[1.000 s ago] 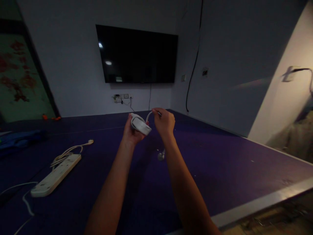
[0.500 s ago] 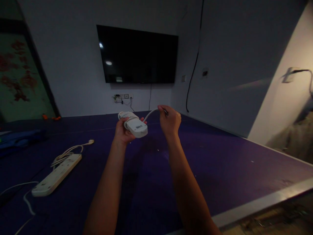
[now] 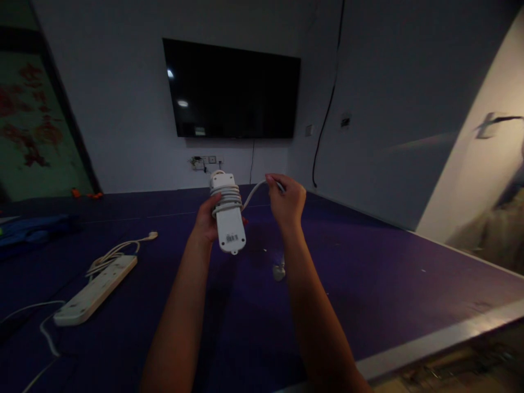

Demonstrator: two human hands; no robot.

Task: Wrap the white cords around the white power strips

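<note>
My left hand (image 3: 208,218) is closed round a white power strip (image 3: 228,224), held upright above the purple table (image 3: 368,284) with its labelled back facing me. Several turns of its white cord (image 3: 225,195) are wound round its upper half. My right hand (image 3: 287,202) pinches the free stretch of that cord just right of the strip. The cord's plug (image 3: 279,271) hangs below, beside my right forearm.
A second white power strip (image 3: 95,290) with a bundled cord lies on the table at the left, with loose thin cables near the left edge. A blue object (image 3: 28,230) sits at the far left. A dark TV (image 3: 233,90) hangs on the back wall. The table's pale edge runs along the lower right.
My left hand has turned the strip from lying sideways to upright, label toward me. The right hand stayed on the cord, and the plug has swung back into view beside my right forearm.
</note>
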